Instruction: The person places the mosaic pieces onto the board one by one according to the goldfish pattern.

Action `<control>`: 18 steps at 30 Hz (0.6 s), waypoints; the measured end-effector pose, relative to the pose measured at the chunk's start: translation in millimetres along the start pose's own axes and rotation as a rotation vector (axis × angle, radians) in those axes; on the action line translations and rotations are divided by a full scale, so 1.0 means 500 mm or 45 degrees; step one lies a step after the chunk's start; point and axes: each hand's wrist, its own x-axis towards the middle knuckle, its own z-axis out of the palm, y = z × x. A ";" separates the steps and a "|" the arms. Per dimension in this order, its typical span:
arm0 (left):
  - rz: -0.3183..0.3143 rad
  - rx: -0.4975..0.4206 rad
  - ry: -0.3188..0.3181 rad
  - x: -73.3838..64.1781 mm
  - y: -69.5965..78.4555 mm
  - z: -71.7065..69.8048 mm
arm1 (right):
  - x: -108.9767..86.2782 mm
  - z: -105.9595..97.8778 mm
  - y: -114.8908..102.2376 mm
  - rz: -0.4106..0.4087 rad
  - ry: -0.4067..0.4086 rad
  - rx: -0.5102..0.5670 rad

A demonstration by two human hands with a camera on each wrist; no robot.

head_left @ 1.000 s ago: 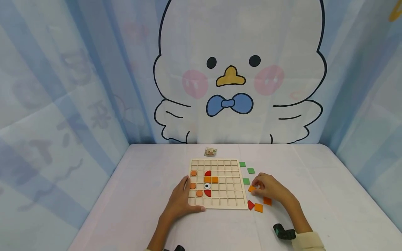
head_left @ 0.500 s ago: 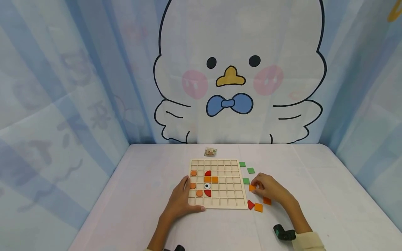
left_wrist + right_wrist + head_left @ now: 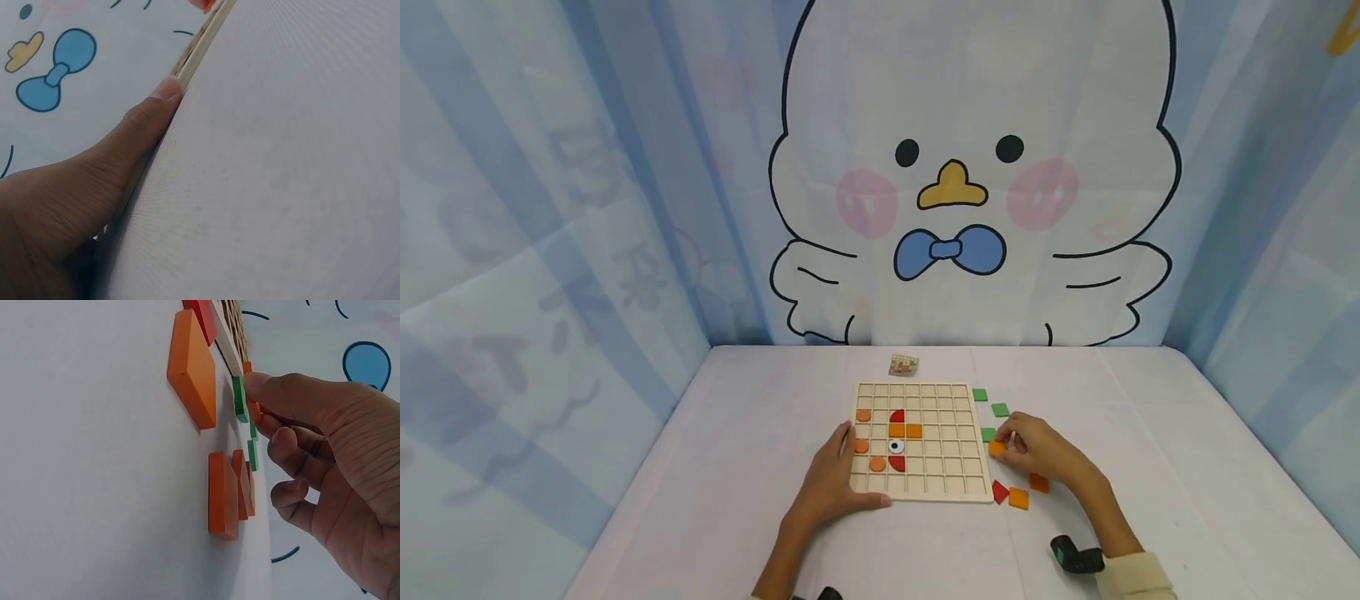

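A pale wooden grid board [image 3: 951, 458] lies flat, holding several shaped tiles at its left. The left hand [image 3: 831, 479] grips its near left corner, fingers along the left edge and thumb on the front edge; the left wrist view also shows that thumb [image 3: 144, 119] on the edge. Just off the board's right side, the right hand [image 3: 1037, 446] pinches an orange square tile [image 3: 997, 448] between thumb and fingertips. Up close, the right wrist view has the tile [image 3: 252, 407] partly covered by the thumb, with the other fingers curled in.
Several green tiles [image 3: 1000, 410] lie along the board's right edge. Nearer the front are a red piece [image 3: 999, 492], an orange tile [image 3: 1018, 498] and a darker orange tile [image 3: 1039, 482]. Behind the board sits a small printed packet [image 3: 903, 365]. A cartoon curtain [image 3: 955, 292] backs the table.
The right hand has shifted slightly left with the orange tile, toward the board's right edge. The left hand and board keep their places.
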 end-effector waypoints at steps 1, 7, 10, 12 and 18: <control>-0.001 0.002 0.000 0.000 0.000 0.000 | 0.002 0.001 -0.003 -0.005 0.001 0.002; -0.013 -0.013 -0.010 0.000 -0.003 0.002 | 0.012 0.006 -0.020 -0.044 -0.042 0.010; -0.014 -0.027 -0.009 -0.001 -0.005 0.004 | 0.019 0.010 -0.031 -0.043 -0.056 0.011; -0.008 -0.029 -0.006 -0.002 -0.005 0.004 | 0.025 0.014 -0.039 -0.047 -0.061 0.012; -0.001 -0.013 -0.002 0.000 -0.003 0.000 | 0.047 0.026 -0.060 -0.135 -0.054 -0.012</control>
